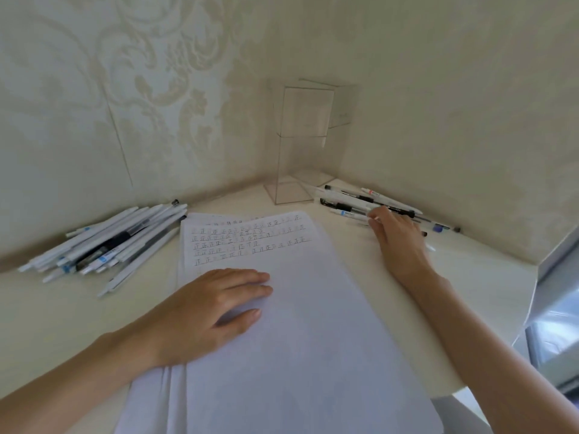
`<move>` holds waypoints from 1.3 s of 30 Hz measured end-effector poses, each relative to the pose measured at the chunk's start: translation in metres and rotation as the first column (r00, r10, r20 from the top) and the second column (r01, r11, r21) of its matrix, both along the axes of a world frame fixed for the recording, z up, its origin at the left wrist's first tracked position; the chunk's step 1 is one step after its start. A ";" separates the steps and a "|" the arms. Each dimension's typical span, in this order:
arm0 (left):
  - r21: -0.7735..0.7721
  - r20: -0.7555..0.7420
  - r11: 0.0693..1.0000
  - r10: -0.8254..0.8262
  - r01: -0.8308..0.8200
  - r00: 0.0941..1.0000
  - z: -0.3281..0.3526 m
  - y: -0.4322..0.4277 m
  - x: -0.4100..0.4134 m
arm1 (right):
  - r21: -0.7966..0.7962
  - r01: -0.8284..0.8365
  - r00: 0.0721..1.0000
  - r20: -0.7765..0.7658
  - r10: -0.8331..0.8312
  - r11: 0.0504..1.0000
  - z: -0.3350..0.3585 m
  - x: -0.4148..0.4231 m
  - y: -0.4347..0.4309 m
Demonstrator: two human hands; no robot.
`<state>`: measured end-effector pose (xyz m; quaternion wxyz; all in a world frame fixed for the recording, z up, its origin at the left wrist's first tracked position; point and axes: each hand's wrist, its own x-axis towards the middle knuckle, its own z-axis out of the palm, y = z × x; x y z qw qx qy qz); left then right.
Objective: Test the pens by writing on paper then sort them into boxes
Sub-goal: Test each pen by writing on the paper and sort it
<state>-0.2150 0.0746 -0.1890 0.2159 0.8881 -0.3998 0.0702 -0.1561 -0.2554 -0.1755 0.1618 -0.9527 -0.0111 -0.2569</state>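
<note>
Head view: left hand [216,311] flat on paper [313,339]; right hand [398,236] covers pens [344,205] (grip hidden, cannot tell)

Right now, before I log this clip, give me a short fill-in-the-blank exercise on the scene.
1. The left hand lies flat on the ____.
2. The right hand reaches the smaller pen group beside the clear ____.
3. The larger pen pile lies on the person's ____ side.
Missing words: paper; box; left.
</note>
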 end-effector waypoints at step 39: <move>0.122 -0.005 0.985 0.121 -0.119 0.993 0.006 0.021 -0.029 | 0.799 -0.297 0.824 -0.063 0.564 0.522 0.025 -0.017 0.198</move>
